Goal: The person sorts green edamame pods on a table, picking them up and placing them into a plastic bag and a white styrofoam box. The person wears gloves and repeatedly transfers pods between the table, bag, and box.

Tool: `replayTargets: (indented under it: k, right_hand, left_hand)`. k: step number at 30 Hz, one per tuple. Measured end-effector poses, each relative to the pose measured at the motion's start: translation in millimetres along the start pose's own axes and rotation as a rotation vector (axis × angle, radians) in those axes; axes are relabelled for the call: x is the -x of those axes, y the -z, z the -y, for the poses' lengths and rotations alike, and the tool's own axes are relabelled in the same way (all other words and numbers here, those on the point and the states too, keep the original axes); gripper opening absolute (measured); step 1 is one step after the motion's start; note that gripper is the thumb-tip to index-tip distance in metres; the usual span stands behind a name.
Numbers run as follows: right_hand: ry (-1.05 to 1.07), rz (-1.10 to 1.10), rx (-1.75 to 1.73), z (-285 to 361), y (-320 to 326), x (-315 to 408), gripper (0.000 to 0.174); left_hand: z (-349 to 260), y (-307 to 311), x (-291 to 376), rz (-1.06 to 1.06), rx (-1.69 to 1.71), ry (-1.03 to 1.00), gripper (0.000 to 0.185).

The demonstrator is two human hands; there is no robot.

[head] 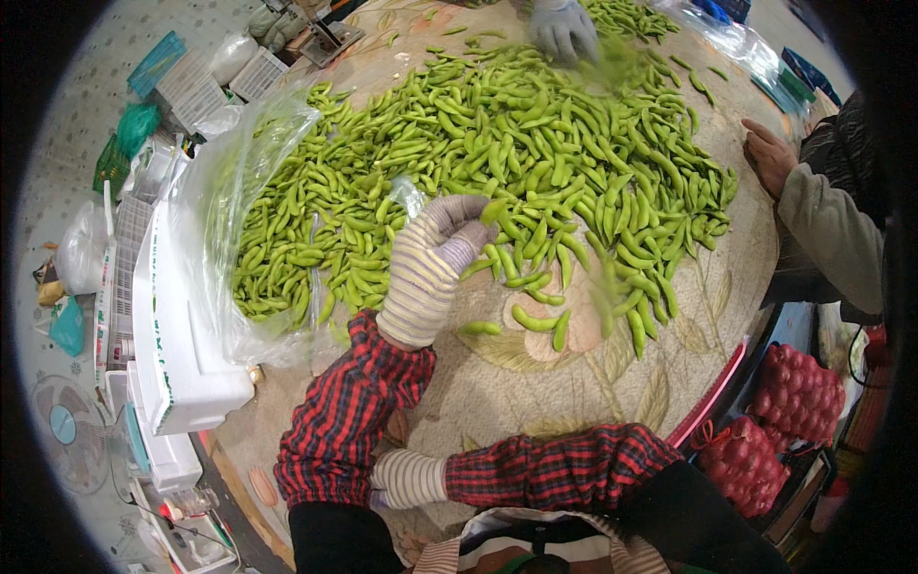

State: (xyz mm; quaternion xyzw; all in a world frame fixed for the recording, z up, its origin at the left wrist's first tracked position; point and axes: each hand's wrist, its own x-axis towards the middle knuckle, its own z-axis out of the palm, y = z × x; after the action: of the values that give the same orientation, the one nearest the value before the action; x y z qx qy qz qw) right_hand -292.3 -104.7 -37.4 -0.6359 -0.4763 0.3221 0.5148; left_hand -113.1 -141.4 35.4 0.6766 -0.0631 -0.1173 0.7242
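My left hand (423,273), in a striped knit glove, is raised at the near edge of a heap of green edamame pods (531,129). Its thumb and forefinger pinch a single edamame pod (493,212). My right hand (410,479), gloved the same way, rests low in front of me against my left forearm; its fingers are mostly hidden behind the red-and-black checked sleeve (323,445). Left of my raised hand, a clear plastic bag (215,215) lies with its mouth spread around more pods. A few loose pods (534,318) are scattered on the patterned tablecloth (516,387).
Across the table, another person's grey-gloved hand (563,32) is over the pods, beside blurred green pods. At right rests another person's bare hand (769,154). White foam boxes (193,359) line the left edge. Red net bags of onions (796,391) sit lower right; a fan (68,427) stands left.
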Motion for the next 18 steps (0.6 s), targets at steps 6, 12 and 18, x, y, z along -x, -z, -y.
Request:
replayTargets:
  k: [6, 12, 18]
  right_hand:
    - [0.044, -0.060, -0.023, -6.5, -8.3, -2.8, 0.039]
    - [0.026, -0.050, 0.030, -9.7, -13.0, -4.8, 0.038]
    - [0.031, -0.026, -0.013, -4.9, -6.7, -1.5, 0.030]
  left_hand:
    - [4.5, 7.5, -6.0, 0.120, -0.451, -0.106, 0.035]
    - [14.4, 11.8, -11.0, 0.044, -0.094, 0.003, 0.030]
    - [0.4, 10.9, 8.0, -0.007, -0.213, 0.029, 0.041]
